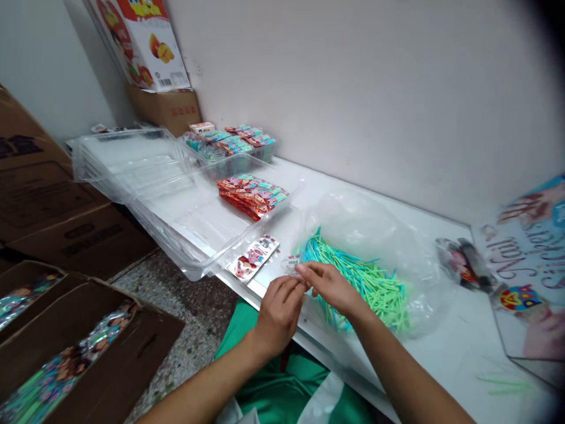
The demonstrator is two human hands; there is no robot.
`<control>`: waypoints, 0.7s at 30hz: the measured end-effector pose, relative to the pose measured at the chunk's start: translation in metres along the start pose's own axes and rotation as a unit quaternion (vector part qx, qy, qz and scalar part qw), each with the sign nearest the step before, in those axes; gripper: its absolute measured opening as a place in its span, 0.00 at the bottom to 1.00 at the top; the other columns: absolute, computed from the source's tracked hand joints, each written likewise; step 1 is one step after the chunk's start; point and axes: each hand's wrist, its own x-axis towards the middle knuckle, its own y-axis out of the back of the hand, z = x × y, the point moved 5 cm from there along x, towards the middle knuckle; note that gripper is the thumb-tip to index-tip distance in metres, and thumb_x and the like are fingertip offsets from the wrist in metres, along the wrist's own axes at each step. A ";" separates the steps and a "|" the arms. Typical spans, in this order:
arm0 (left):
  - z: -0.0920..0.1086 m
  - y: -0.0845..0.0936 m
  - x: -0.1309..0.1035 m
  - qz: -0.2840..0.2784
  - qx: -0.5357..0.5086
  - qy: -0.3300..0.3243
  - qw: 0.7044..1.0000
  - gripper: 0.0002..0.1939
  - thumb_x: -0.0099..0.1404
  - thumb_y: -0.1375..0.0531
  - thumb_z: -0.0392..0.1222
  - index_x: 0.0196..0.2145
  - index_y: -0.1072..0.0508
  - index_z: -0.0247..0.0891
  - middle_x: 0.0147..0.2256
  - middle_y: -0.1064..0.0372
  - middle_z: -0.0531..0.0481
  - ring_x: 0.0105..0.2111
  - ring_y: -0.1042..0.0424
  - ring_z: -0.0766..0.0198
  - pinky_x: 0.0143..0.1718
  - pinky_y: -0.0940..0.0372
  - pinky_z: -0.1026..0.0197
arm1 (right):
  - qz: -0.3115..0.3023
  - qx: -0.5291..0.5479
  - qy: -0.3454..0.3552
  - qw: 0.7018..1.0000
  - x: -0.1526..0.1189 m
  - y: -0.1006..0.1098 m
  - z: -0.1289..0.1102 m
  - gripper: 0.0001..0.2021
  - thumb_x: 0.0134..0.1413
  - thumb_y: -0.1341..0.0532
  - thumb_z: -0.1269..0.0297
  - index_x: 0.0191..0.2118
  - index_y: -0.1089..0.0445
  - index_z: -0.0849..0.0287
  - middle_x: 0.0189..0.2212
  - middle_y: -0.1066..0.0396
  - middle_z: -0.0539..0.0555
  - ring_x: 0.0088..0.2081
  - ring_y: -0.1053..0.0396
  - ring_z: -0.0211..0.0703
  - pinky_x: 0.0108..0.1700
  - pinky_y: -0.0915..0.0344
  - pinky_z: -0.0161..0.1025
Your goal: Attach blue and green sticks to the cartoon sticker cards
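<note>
My left hand (280,312) and my right hand (331,287) meet at the table's front edge, fingertips pinched together around a small clear packet (291,264) with printing on it. Part of the packet is hidden by my fingers. Just left of it, a printed sachet card (253,258) lies flat on the white table (445,347). Beside my right hand, green and blue thin sticks (371,282) spill inside an open clear plastic bag (353,218). Further back on the left, a clear tray (198,259) holds a stack of red printed packets (251,195).
Another clear tray (265,154) of packets stands by the wall, near stacked empty trays (128,153). Cardboard boxes (101,353) with packets stand on the floor at left. A printed sheet (525,259) and a dark packet (463,262) are at right.
</note>
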 end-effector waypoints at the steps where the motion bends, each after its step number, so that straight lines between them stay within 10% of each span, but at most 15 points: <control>1: 0.009 0.001 0.003 -0.019 -0.002 -0.030 0.999 0.20 0.64 0.48 0.36 0.55 0.37 0.36 0.52 0.36 0.38 0.55 0.41 0.53 0.54 0.43 0.46 | 0.012 0.047 0.007 0.999 -0.004 -0.001 0.003 0.16 0.54 0.44 0.51 0.33 0.30 0.60 0.29 0.29 0.52 0.30 0.32 0.38 0.30 0.37 0.34; 6: 0.025 0.046 0.051 -0.068 -0.029 -0.149 0.986 0.26 0.60 0.42 0.43 0.56 0.38 0.33 0.51 0.34 0.36 0.54 0.39 0.52 0.55 0.45 0.48 | 0.151 0.153 0.040 0.976 -0.013 0.028 -0.001 0.12 0.50 0.38 0.57 0.38 0.31 0.58 0.31 0.30 0.51 0.33 0.33 0.38 0.37 0.36 0.35; 11: -0.081 0.107 0.179 -0.048 0.163 -0.058 0.984 0.18 0.63 0.51 0.37 0.47 0.29 0.33 0.42 0.28 0.40 0.45 0.31 0.56 0.48 0.39 0.52 | 0.229 0.103 0.027 0.968 -0.035 0.063 -0.012 0.14 0.52 0.39 0.57 0.44 0.33 0.54 0.26 0.35 0.47 0.29 0.37 0.34 0.32 0.37 0.30; 16: -0.212 0.088 0.263 -0.269 0.366 0.018 0.891 0.26 0.60 0.51 0.32 0.57 0.39 0.31 0.58 0.43 0.39 0.57 0.43 0.56 0.55 0.47 0.59 | 0.250 0.059 -0.043 0.965 -0.054 0.087 -0.002 0.14 0.52 0.40 0.55 0.44 0.33 0.54 0.34 0.30 0.50 0.35 0.33 0.37 0.34 0.34 0.31; 21: -0.264 0.051 0.282 -0.343 0.346 0.033 0.873 0.27 0.59 0.47 0.38 0.57 0.38 0.39 0.57 0.41 0.44 0.55 0.40 0.59 0.53 0.46 0.64 | 0.272 0.025 -0.083 0.958 -0.058 0.106 0.007 0.14 0.52 0.40 0.53 0.43 0.32 0.54 0.37 0.29 0.51 0.37 0.32 0.40 0.35 0.33 0.31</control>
